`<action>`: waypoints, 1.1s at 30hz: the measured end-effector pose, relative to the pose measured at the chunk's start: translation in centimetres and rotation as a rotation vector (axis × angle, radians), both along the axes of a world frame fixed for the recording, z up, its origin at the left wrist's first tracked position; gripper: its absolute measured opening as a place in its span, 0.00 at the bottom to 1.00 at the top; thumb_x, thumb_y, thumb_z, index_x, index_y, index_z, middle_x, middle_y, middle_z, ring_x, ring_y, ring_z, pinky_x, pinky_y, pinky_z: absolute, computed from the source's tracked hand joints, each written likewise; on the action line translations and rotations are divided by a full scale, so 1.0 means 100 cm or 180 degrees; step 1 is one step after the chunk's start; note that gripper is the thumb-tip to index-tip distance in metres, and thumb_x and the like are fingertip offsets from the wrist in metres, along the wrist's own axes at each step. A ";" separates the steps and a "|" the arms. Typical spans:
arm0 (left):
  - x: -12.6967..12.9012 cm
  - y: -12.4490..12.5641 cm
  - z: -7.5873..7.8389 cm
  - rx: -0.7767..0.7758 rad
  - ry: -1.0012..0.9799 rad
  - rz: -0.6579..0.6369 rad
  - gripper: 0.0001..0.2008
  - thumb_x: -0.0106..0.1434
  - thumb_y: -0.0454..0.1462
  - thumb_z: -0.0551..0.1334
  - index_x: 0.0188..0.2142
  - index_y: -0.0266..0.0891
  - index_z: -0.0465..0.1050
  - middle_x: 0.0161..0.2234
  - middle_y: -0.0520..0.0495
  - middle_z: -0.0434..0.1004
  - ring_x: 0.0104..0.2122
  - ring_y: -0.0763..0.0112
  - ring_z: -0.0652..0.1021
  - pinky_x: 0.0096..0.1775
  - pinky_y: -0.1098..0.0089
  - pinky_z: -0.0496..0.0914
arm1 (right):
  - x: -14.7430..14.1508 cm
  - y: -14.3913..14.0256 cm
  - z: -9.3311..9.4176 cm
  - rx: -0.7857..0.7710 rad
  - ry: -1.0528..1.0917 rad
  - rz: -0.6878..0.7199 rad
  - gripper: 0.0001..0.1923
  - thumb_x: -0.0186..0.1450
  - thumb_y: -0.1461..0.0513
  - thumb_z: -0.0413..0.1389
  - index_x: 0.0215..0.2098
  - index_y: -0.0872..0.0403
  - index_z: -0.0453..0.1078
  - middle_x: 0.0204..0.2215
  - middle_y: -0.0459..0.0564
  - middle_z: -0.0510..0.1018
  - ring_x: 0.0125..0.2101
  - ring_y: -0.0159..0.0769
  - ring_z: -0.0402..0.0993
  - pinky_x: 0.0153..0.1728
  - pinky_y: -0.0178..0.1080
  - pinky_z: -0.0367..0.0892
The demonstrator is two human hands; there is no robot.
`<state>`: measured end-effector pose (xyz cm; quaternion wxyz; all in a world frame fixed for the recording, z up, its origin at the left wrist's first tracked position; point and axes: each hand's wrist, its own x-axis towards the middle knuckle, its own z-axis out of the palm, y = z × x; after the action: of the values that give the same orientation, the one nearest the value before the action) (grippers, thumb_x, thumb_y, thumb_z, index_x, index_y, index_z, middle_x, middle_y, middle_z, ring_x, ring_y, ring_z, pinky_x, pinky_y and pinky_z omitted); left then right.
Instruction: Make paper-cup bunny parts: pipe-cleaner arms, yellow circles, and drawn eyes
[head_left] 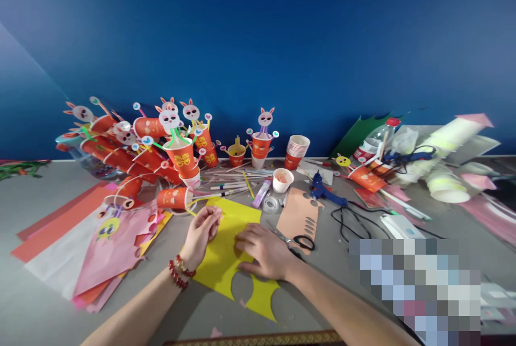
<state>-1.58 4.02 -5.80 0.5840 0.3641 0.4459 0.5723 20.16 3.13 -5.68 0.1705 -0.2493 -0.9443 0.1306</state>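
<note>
A sheet of yellow paper (216,273) with rounded cut-outs along its near edge lies on the table in front of me. Over its left side, my left hand (202,232) has thumb and fingers pinched together; whatever may be between them is too small to make out. A red bead bracelet (178,275) is on that wrist. Palm down on the sheet, my right hand (264,252) has its fingers spread. Just right of it are scissors with black handles (304,242), partly over an orange-pink sheet (296,214) with cut-outs.
Red paper cups with rabbit faces (179,155) crowd the back left. Pink, white and orange sheets (107,265) overlap at left. A tape roll (270,204), white cup (282,180) and blue glue gun (325,191) with a black cord lie beyond my right hand. A plastic bottle (377,139) leans further right.
</note>
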 end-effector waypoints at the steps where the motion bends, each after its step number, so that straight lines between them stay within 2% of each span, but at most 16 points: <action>1: 0.001 -0.001 0.000 0.0013 0.0007 -0.0027 0.14 0.59 0.44 0.69 0.30 0.38 0.68 0.22 0.58 0.64 0.17 0.85 0.59 0.19 0.79 0.50 | 0.000 0.000 0.000 0.0009 0.0020 0.0013 0.19 0.69 0.48 0.53 0.47 0.54 0.72 0.47 0.55 0.78 0.49 0.45 0.69 0.54 0.47 0.62; 5: 0.005 -0.004 0.002 0.0003 -0.0045 -0.0202 0.14 0.60 0.44 0.68 0.30 0.38 0.67 0.22 0.58 0.63 0.17 0.85 0.59 0.20 0.79 0.50 | 0.001 0.001 -0.001 0.0121 0.0127 0.0030 0.16 0.69 0.50 0.54 0.45 0.54 0.72 0.45 0.56 0.78 0.46 0.45 0.70 0.48 0.45 0.65; 8: 0.006 -0.007 0.003 -0.0095 -0.0134 -0.0380 0.14 0.60 0.44 0.68 0.31 0.38 0.67 0.22 0.58 0.64 0.17 0.85 0.58 0.20 0.78 0.51 | 0.002 0.001 -0.001 0.0238 0.0259 0.0029 0.13 0.71 0.54 0.52 0.40 0.54 0.73 0.40 0.55 0.78 0.42 0.43 0.71 0.46 0.44 0.66; 12: 0.007 -0.010 0.006 -0.0270 -0.0231 -0.0566 0.13 0.61 0.44 0.68 0.32 0.38 0.68 0.21 0.59 0.62 0.16 0.85 0.56 0.19 0.78 0.49 | 0.007 0.002 0.003 0.0325 0.0438 -0.0214 0.10 0.71 0.58 0.51 0.39 0.55 0.71 0.37 0.54 0.77 0.37 0.41 0.71 0.38 0.41 0.67; 15: 0.007 -0.010 0.007 -0.0349 -0.0309 -0.0622 0.13 0.60 0.44 0.68 0.33 0.39 0.67 0.21 0.59 0.62 0.15 0.85 0.56 0.19 0.77 0.48 | 0.016 0.007 0.006 0.0384 0.0654 -0.0563 0.07 0.71 0.61 0.52 0.39 0.54 0.71 0.36 0.54 0.77 0.35 0.40 0.72 0.37 0.41 0.68; 19: 0.005 -0.008 0.006 -0.0374 -0.0412 -0.0555 0.14 0.59 0.44 0.68 0.33 0.40 0.67 0.22 0.59 0.64 0.15 0.85 0.57 0.19 0.77 0.48 | 0.037 0.020 0.006 0.0435 0.1038 -0.1446 0.07 0.70 0.64 0.52 0.44 0.53 0.72 0.40 0.55 0.78 0.41 0.43 0.74 0.41 0.43 0.71; 21: 0.004 -0.008 0.005 -0.0372 -0.0446 -0.0508 0.14 0.59 0.44 0.68 0.33 0.40 0.66 0.23 0.58 0.64 0.15 0.85 0.58 0.19 0.77 0.49 | 0.046 0.027 0.005 0.0418 0.0927 -0.1786 0.10 0.69 0.64 0.54 0.48 0.53 0.72 0.45 0.56 0.78 0.45 0.46 0.73 0.44 0.46 0.71; 23: 0.004 -0.007 0.004 -0.0356 -0.0466 -0.0479 0.14 0.59 0.44 0.68 0.32 0.40 0.66 0.23 0.58 0.64 0.15 0.84 0.58 0.19 0.76 0.49 | 0.051 0.033 0.003 0.0369 0.0687 -0.1890 0.12 0.67 0.64 0.55 0.49 0.54 0.72 0.47 0.57 0.77 0.47 0.49 0.71 0.46 0.49 0.70; 27: 0.003 -0.007 0.004 -0.0344 -0.0473 -0.0474 0.14 0.58 0.43 0.69 0.32 0.40 0.66 0.23 0.58 0.64 0.16 0.84 0.60 0.20 0.76 0.50 | 0.053 0.037 0.001 0.0267 0.0417 -0.1798 0.09 0.64 0.70 0.55 0.41 0.54 0.73 0.41 0.55 0.79 0.45 0.47 0.71 0.46 0.47 0.70; 33: 0.005 -0.007 0.004 -0.0410 -0.0425 -0.0444 0.14 0.58 0.43 0.69 0.31 0.39 0.66 0.23 0.58 0.64 0.17 0.83 0.60 0.20 0.76 0.51 | 0.052 0.035 0.002 0.0295 0.0276 -0.2024 0.09 0.60 0.72 0.56 0.36 0.54 0.70 0.37 0.55 0.77 0.42 0.48 0.69 0.43 0.47 0.67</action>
<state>-1.12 3.35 -5.36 0.6729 0.3170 0.4154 0.5235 25.39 6.66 -5.48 0.2540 -0.5179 -0.8160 0.0382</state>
